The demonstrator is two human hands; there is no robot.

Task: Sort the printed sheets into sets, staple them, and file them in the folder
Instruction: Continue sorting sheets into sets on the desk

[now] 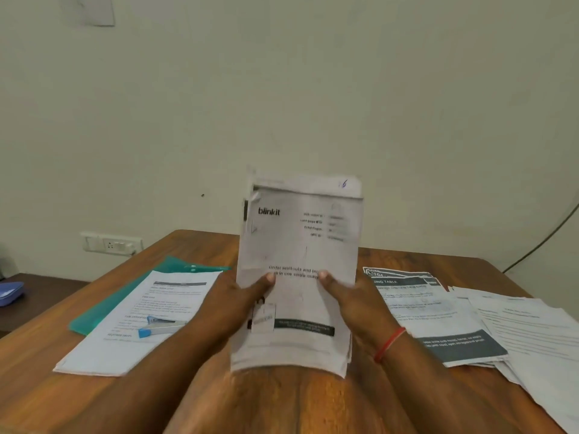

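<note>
My left hand [239, 297]: pinching the held stack [297, 242] at its left edge, thumb on the front sheet. The fingers are behind the paper, so I cannot see how they lie.
My right hand [352, 297]: pinching the right edge the same way, thumb on the front.
Held stack: upright in front of me, above the table [282, 402], with its lower edge close to the wood.
How it handles: I judge it light and floppy. The sheets are slightly offset at top and bottom, so they could slide apart.
Where to hold: both side edges, about mid-height, gripped loosely enough to square them up.
Stapler [163, 326]: left of the held stack, lying on a printed pile [125, 346].
Folder [178, 265]: green, left of the held stack, partly under that pile.
Other sheets: right of the held stack is a dark-banded pile [438, 308], with loose pages [532, 333] beyond it.
Hard to see: the print is blurred, the sheet count is unclear, and the loose pages run out of view.
</note>
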